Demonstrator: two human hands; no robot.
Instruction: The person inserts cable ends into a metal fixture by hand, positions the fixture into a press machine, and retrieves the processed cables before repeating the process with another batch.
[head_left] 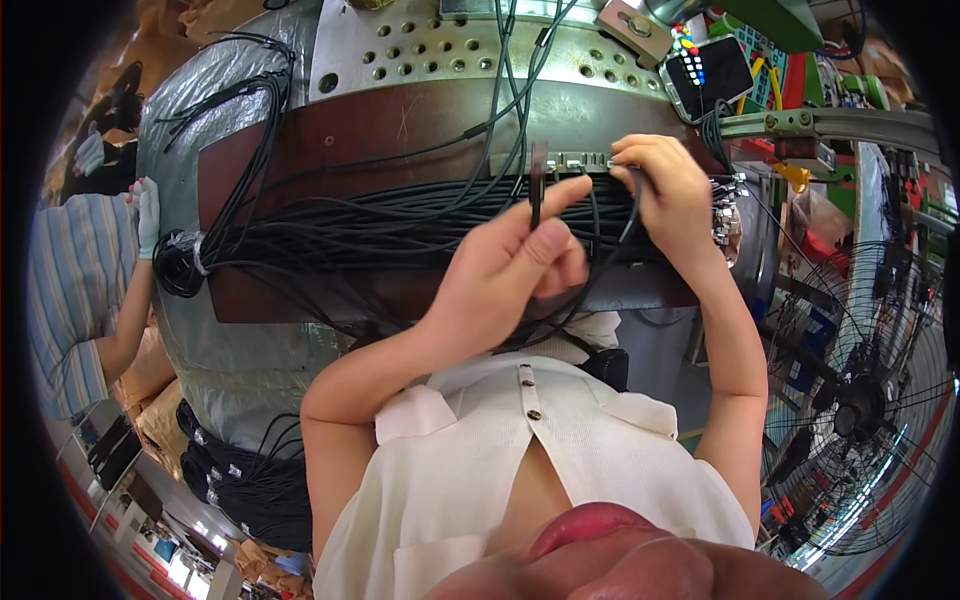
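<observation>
A large bundle of black cables runs across a dark brown board before me. Over its right part, my left hand has its thumb and fingers closed around a thin dark upright piece, whose exact kind I cannot make out. The index finger points toward the right. My right hand pinches a black cable at the right end of a narrow metal strip with small connectors in it. The tip inside that pinch is hidden by the fingers.
Behind the board lies a metal plate with holes. A phone sits at the back right, near a metal rail. A black wire fan stands to the right. Another person's gloved hand rests at the left.
</observation>
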